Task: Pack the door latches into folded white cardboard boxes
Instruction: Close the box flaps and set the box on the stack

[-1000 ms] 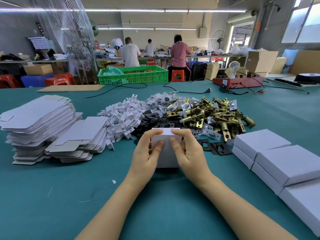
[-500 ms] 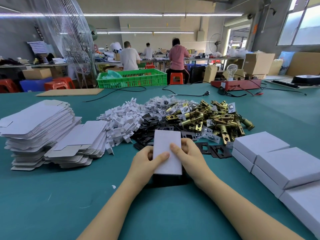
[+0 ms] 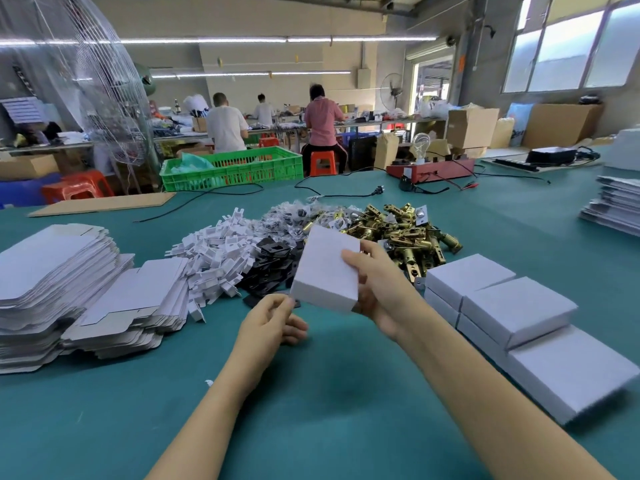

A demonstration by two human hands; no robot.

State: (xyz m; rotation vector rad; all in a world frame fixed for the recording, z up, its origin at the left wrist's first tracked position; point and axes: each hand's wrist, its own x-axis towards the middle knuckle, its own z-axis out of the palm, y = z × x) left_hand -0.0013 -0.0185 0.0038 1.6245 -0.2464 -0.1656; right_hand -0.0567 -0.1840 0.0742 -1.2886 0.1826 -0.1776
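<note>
White cardboard, folded and closed, is what the head view shows in the middle: one small box (image 3: 325, 271) held up above the green surface (image 3: 311, 393), tilted, in front of the heap of brass door latches (image 3: 398, 233). The right hand (image 3: 377, 289) grips its right side, fingers curled round the edge. The left hand (image 3: 273, 322) is just below the box's near left corner, fingers loosely curled; whether it touches the corner I cannot tell, and it holds nothing. I judge the step to be finishing one packed box. The next move probably calls for carrying it right and setting it squarely by the finished boxes (image 3: 512, 306), then taking a flat blank from the stack (image 3: 59, 282) at the left.
</note>
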